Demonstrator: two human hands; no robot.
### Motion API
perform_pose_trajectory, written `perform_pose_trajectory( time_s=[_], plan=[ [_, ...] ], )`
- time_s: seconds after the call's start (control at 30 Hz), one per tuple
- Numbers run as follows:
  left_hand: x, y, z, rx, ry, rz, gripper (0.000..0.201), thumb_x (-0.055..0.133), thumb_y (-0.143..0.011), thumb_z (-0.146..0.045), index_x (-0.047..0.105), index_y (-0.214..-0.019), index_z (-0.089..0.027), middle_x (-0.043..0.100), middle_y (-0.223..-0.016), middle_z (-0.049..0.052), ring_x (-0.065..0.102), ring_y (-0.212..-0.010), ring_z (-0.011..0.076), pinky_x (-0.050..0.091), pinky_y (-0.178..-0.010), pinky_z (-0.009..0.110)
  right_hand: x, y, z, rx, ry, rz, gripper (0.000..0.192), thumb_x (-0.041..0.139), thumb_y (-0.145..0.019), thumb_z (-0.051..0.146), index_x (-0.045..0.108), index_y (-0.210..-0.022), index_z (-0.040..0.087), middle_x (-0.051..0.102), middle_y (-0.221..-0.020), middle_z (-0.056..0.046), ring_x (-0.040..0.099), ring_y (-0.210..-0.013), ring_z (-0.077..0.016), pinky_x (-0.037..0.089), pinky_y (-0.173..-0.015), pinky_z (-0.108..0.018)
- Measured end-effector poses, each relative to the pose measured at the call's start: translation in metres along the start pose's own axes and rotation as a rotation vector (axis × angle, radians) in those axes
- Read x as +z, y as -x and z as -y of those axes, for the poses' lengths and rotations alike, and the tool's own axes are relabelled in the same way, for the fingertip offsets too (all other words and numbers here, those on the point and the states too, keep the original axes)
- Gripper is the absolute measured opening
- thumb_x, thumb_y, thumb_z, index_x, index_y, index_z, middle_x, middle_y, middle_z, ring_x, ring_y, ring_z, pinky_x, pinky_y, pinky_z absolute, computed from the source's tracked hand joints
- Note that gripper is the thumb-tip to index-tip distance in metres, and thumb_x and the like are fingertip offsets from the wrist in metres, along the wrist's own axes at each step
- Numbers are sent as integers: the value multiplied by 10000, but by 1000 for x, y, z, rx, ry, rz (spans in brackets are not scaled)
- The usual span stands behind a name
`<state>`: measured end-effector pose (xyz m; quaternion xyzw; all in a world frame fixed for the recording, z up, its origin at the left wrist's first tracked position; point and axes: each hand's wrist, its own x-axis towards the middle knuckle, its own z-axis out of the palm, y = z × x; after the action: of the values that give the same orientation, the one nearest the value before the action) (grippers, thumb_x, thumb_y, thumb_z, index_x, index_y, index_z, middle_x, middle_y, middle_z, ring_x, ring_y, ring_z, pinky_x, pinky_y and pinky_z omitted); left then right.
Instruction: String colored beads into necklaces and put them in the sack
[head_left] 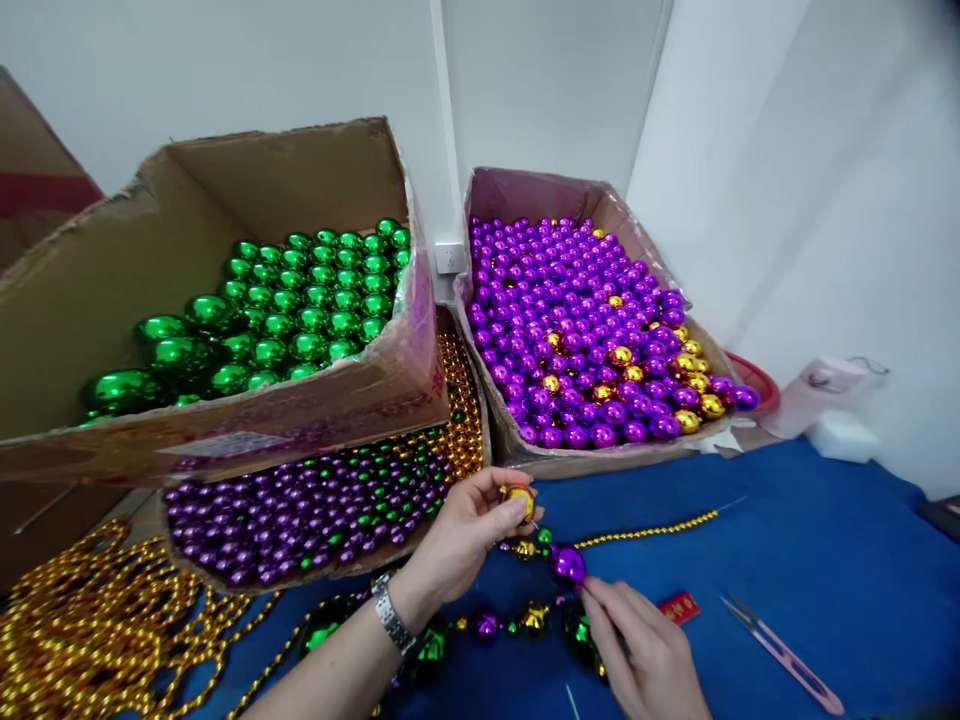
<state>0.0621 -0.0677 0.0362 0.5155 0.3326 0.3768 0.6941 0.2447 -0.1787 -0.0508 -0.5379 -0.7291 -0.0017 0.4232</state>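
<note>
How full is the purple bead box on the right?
Nearly full: the purple bead box holds purple balls with a few gold ones, heaped up to its front rim and spilling toward the right corner.

Bare forearms, no sleeves, silver metal-link wristwatch [391, 612] on left wrist

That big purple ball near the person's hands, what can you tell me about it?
The purple ball is round, glossy and mirror-like, apparently metallised plastic. It sits just above the blue table, at the end of a strand of mixed green, gold and purple beads. The right hand touches it with its fingertips from below, while the left hand pinches a gold bead just above. A small green bead lies close beside it.
</note>
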Motion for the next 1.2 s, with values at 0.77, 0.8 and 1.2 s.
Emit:
perform_pose_trajectory(
  time_s=[0.77,0.8,1.2],
  plan=[
    [6,22,26,32,-202,23,478,709,-731,-272,496,-1146,-167,601,-1087,90,589,-935,181,473,-809,300,20,13,-2,810,-923,270,473,568,-839,484,473,-1228,232,650,-861,-33,640,-794,-170,506,-757,-256],
    [2,25,22,46,-231,67,542,708,-729,-261,464,-1207,-186,577,-1159,100,581,-989,196,475,-832,312,19,12,-1,819,-942,264,474,577,-833,484,477,-1224,236,653,-874,-33,637,-792,-168,505,-756,-252],
    [-106,-17,-13,142,-1905,-304,211,443,-870,-215,625,-924,-122,648,-889,168,568,-928,321,446,-783,445,13,8,3,803,-883,214,420,561,-857,443,498,-1221,243,605,-812,-9,618,-777,-157,487,-715,-222]
  ],
)
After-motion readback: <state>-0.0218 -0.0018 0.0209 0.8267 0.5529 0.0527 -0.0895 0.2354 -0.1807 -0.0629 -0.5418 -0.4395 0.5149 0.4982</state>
